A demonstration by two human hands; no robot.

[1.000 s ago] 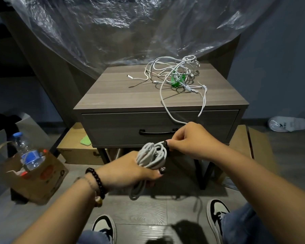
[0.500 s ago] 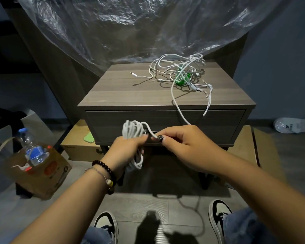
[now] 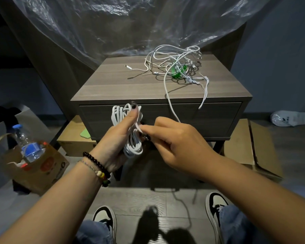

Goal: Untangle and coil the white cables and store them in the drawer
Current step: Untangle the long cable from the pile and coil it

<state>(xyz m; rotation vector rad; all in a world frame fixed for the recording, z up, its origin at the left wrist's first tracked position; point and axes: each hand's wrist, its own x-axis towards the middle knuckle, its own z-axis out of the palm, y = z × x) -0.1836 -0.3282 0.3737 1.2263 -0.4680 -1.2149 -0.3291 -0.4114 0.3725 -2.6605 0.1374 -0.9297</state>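
My left hand (image 3: 121, 138) grips a coil (image 3: 130, 131) of white cable, fingers wrapped round the loops, which stand upright in front of the drawer (image 3: 165, 117). My right hand (image 3: 174, 143) pinches the strand that runs off the coil, thumb and forefinger closed on it just beside the left hand. From there I see that strand climb over the counter (image 3: 113, 85) edge into the tangle (image 3: 178, 66) of white cables on the far right of the top, heaped around something green (image 3: 177, 71). One plug end (image 3: 128, 66) lies out to the left of the heap; another end hangs over the front edge. The drawer is closed. On the floor at left stands a paper bag (image 3: 42, 166) with a bottle (image 3: 27, 145) in it. A plastic sheet (image 3: 130, 23) hangs behind the counter.
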